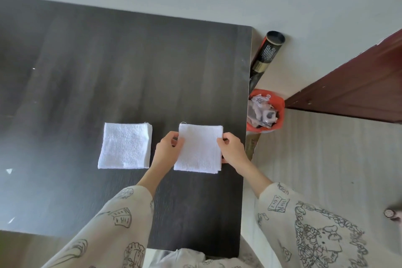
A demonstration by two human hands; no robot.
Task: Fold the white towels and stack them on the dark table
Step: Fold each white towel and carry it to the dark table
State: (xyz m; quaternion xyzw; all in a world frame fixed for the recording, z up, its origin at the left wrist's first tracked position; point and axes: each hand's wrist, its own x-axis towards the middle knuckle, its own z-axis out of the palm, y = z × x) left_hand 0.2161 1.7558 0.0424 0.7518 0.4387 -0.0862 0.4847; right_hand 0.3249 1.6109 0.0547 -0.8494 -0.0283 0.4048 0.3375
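Note:
Two folded white towels lie side by side on the dark table (108, 72). The left towel (125, 146) is a neat square with nothing touching it. The right towel (199, 148) is also folded square, near the table's right edge. My left hand (168, 148) pinches its left edge and my right hand (232, 150) pinches its right edge, thumbs on top. Whether the towel rests flat or is slightly lifted I cannot tell.
Off the table's right edge stand an orange bin (266, 111) full of scraps and a black tube (266, 52) leaning by the wall. A dark red door (359, 89) is at the far right. Light cloth (174, 257) shows at the near table edge.

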